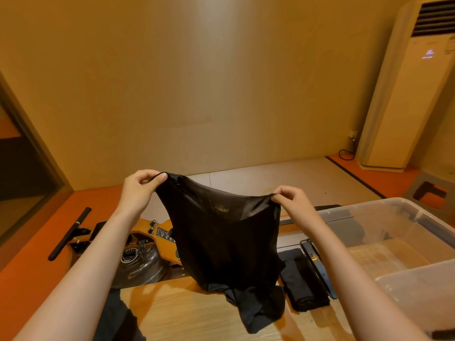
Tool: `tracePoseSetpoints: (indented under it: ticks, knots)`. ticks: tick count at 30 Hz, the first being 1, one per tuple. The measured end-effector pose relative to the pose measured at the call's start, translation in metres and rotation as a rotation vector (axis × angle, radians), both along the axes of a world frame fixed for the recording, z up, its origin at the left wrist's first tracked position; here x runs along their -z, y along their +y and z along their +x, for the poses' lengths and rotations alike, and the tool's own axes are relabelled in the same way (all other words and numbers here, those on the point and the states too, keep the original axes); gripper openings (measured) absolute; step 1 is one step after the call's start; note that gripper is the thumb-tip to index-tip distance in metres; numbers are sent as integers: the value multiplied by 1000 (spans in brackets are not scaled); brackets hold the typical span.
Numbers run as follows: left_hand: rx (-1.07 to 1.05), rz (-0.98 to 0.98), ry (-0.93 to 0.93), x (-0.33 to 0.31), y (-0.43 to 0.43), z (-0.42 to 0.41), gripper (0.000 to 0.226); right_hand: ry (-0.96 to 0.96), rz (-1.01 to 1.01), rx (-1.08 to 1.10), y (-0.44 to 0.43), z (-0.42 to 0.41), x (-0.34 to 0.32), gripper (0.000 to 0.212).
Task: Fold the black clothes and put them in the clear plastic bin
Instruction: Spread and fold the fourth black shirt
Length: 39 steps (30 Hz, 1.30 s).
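I hold a thin black garment (pixel 222 242) up in the air over the wooden table (pixel 187 313). My left hand (pixel 140 190) pinches its upper left edge and my right hand (pixel 293 203) pinches its upper right edge. The cloth hangs down between them, and its lower end bunches on the table. A folded black garment (pixel 301 284) lies on the table to the right of it. More black cloth (pixel 118 321) lies at the table's near left edge. The clear plastic bin (pixel 394 217) stands at the right, with dark cloth showing through its far end.
The bin's clear lid (pixel 423 291) lies at the near right. Beyond the table stands a wooden rowing machine (pixel 147 242) with a black handle bar (pixel 70 233) and a round water tank. A tall floor air conditioner (pixel 403 94) stands at the back right.
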<state>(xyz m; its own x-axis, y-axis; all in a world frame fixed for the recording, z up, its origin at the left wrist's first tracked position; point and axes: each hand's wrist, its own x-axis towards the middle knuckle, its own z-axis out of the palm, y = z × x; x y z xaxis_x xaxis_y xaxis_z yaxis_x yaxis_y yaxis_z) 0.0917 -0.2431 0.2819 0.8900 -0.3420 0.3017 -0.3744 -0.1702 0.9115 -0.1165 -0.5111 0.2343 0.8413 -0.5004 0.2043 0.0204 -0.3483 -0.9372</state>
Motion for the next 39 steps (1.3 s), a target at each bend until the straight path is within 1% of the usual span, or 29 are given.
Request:
tracePoseSetpoints:
  ticks: [4, 8, 12, 16, 19, 22, 24, 30, 35, 39]
  knots:
    - [19, -4, 32, 1, 9, 5, 12, 12, 42, -113, 3, -1, -2, 20]
    - [42, -38, 125, 4, 15, 10, 15, 43, 83, -198, 4, -1, -2, 16]
    - [60, -62, 185, 7, 17, 8, 12, 63, 146, -218, 3, -1, 2, 12]
    - [60, -95, 226, 9, 17, 7, 7, 121, 274, -265, 4, 1, 6, 3]
    - [83, -85, 214, 11, 20, 5, 7, 101, 314, -235, 3, 2, 7, 13]
    - [92, 1, 144, 12, 23, 2, 14, 146, 205, -238, 1, 0, 7, 32]
    - [76, 71, 99, 12, 24, -1, 15, 166, 135, -215, 1, -1, 7, 37]
    - [81, 187, 45, 11, 27, -2, 11, 71, 71, -25, 3, 2, 6, 18]
    - [98, 205, 13, 7, 25, -5, 6, 60, -18, 28, 0, 4, 4, 17]
    - [126, 181, -27, 0, 24, -6, 4, 33, -87, 87, -2, 9, -6, 10]
